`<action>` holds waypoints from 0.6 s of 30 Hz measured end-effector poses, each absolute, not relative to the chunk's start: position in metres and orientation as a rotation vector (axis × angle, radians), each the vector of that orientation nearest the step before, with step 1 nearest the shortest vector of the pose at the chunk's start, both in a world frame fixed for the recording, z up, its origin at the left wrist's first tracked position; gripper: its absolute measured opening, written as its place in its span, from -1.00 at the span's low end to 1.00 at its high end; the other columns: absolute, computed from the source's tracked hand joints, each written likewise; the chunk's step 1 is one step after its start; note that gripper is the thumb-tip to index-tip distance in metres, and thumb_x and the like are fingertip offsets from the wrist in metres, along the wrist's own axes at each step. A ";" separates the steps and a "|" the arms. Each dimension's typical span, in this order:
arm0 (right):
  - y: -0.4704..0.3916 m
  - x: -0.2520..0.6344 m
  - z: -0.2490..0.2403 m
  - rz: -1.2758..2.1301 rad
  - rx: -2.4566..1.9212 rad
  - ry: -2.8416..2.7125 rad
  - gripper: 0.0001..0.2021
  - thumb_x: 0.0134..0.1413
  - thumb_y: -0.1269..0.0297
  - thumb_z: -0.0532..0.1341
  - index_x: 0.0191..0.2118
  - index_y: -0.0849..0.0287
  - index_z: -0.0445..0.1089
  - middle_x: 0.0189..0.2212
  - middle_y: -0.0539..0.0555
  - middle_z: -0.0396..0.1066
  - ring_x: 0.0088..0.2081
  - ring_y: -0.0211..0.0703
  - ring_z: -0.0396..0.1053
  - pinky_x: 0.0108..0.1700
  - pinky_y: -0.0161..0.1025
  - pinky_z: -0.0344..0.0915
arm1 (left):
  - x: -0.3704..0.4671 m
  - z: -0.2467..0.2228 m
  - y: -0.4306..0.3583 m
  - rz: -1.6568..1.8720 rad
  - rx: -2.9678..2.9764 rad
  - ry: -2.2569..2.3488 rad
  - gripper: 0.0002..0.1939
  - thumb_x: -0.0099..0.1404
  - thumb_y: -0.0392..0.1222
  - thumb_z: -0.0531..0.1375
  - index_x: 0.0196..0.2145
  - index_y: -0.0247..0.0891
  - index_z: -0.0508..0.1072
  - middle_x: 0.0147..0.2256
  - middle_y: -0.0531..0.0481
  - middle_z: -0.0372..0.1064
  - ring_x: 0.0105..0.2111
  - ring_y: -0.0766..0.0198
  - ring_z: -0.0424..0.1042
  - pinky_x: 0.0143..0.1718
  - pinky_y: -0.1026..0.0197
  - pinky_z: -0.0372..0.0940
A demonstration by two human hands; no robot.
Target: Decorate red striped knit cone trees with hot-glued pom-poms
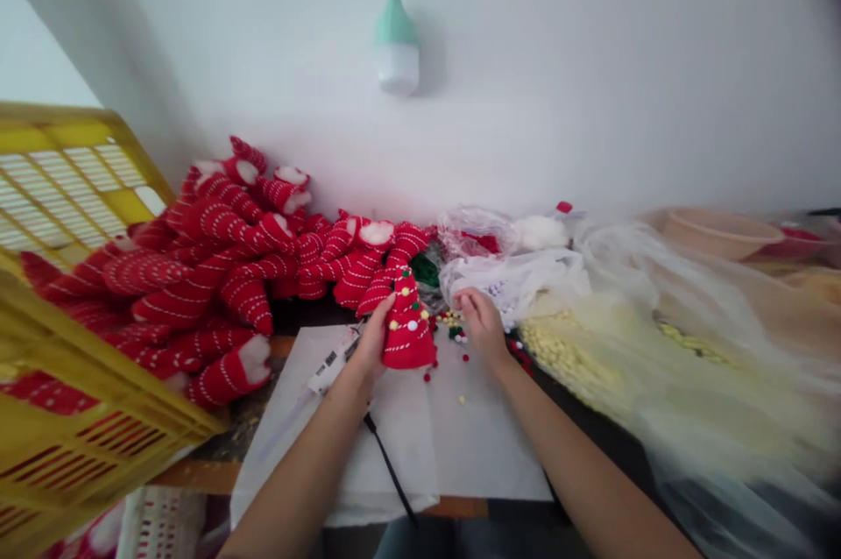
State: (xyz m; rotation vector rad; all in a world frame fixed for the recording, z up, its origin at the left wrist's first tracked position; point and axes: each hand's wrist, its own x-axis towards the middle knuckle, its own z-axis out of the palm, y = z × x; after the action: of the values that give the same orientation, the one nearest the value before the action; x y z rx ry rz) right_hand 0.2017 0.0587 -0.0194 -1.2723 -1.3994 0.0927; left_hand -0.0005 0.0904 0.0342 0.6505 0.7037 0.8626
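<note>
My left hand (373,338) is closed round the side of a red knitted cone (408,344), held upright over white paper (460,454). White dashed stitching crosses the cone, and small green, yellow and white pompoms dot its front. My right hand (484,327) is apart from the cone, to its right, with fingers curled together; anything between the fingertips is too small to make out. Loose pompoms (455,331) in several colours lie between the hands. Under my left forearm is a white tool (328,371), possibly a glue gun, partly hidden, near a black cord (391,463).
Many stuffed red striped cones (216,244) are heaped at the left, beside a yellow plastic crate (118,419). Clear bags of pale yellow pompoms (578,357) spread over the right side. Behind them stands a pink basin (719,230). A green-and-white lamp (397,46) hangs on the wall.
</note>
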 end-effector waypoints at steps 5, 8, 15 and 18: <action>0.062 0.196 -0.027 0.029 -1.301 -1.633 -0.70 0.39 0.12 0.08 -0.22 0.08 0.52 -0.26 0.11 0.61 -0.20 0.04 0.49 -0.07 -0.08 0.32 | -0.009 0.049 0.085 0.904 0.774 0.480 -0.49 0.27 0.09 0.26 0.10 -0.20 0.50 -0.24 -0.10 0.62 -0.25 0.03 0.64 -0.17 0.03 0.54; 0.062 0.196 -0.028 -0.008 -1.332 -1.702 -0.72 0.38 0.17 0.08 -0.20 0.10 0.53 -0.24 0.13 0.63 -0.17 0.06 0.51 -0.04 -0.07 0.33 | -0.009 0.066 0.084 0.938 0.774 0.544 -0.50 0.36 0.14 0.18 0.08 -0.25 0.51 -0.23 -0.12 0.62 -0.21 0.01 0.64 -0.16 0.04 0.54; 0.066 0.203 -0.036 0.013 -1.380 -1.783 -0.70 0.32 0.20 0.06 -0.26 0.14 0.53 -0.23 0.24 0.62 -0.14 0.14 0.50 -0.04 -0.02 0.31 | -0.085 0.097 0.057 1.273 0.758 0.623 -0.50 0.41 0.19 0.10 0.12 -0.12 0.51 -0.19 -0.06 0.58 -0.19 0.10 0.61 -0.14 0.07 0.52; 0.068 0.206 -0.040 0.043 -1.366 -1.806 -0.67 0.30 0.14 0.05 -0.27 0.15 0.52 -0.27 0.25 0.60 -0.19 0.17 0.47 -0.07 0.01 0.28 | -0.167 0.060 -0.004 1.333 0.802 0.561 -0.50 0.26 0.19 0.27 0.06 -0.10 0.52 -0.36 0.02 0.50 -0.39 0.18 0.56 -0.30 0.16 0.50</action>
State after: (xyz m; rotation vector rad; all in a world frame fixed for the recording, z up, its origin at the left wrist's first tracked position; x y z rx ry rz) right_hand 0.2060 0.0678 -0.0398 -1.3663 -1.8064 0.0428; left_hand -0.1666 -0.0036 0.0597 0.8022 0.5609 1.3331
